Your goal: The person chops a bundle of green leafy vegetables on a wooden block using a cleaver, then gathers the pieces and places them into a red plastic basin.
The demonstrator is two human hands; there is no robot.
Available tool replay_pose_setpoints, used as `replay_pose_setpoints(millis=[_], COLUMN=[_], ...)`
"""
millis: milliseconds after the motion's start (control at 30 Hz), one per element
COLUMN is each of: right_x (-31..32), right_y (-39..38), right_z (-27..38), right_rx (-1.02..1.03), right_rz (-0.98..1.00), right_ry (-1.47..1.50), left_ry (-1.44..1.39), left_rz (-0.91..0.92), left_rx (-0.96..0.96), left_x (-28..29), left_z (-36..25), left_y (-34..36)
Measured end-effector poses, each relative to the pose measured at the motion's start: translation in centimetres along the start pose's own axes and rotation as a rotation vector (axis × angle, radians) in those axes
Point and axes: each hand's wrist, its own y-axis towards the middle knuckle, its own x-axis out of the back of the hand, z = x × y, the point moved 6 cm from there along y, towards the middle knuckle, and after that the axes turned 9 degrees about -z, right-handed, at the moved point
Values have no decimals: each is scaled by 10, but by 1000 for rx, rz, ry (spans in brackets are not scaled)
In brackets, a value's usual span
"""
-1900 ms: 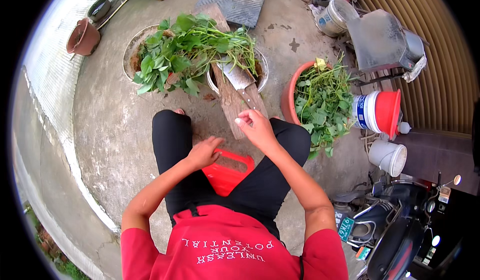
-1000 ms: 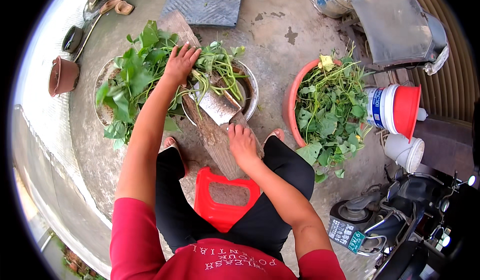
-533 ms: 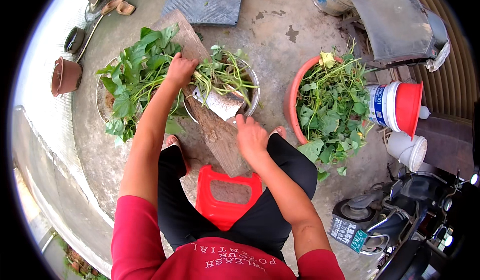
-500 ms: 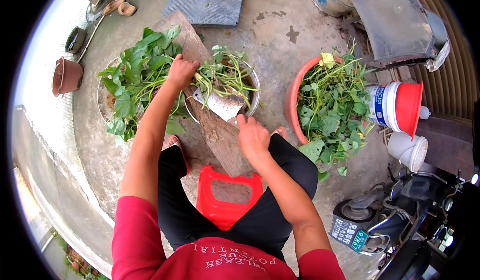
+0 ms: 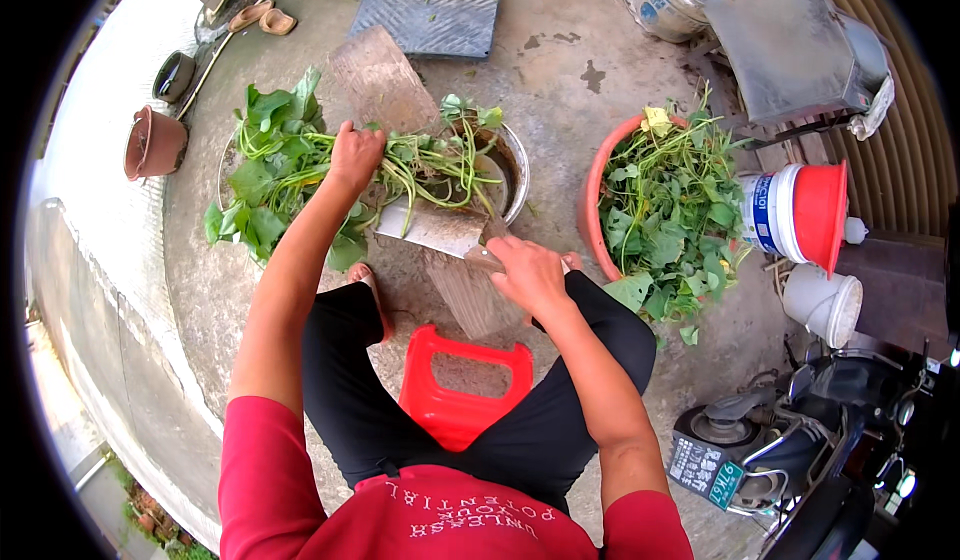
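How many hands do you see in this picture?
2: the left hand gripping the green stems, and the right hand holding the cleaver by its handle. No other hands show.

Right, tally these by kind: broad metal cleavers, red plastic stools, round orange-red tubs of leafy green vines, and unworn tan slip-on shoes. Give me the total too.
Broad metal cleaver: 1
Red plastic stool: 1
Round orange-red tub of leafy green vines: 1
Unworn tan slip-on shoes: 2
Total: 5
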Motion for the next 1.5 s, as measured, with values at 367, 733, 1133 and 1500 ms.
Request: replay_pose_setpoints(millis=[367, 733, 1133, 1500], right_x=[-15, -24, -61, -28], right_y=[-3, 26, 55, 57], right_z=[-14, -3, 12, 22], right_rx=[-219, -322, -290, -67], right_rz=[-115, -483, -210, -530], right_ry=[406, 488, 70, 107], left_ry=[-55, -284, -357, -223], left_rz=[219, 232, 250, 192], left_rx=[208, 477, 430, 409], left_x=[-27, -27, -18, -17], left_z=[-4, -46, -43, -43], left_y=[-51, -89, -92, -102])
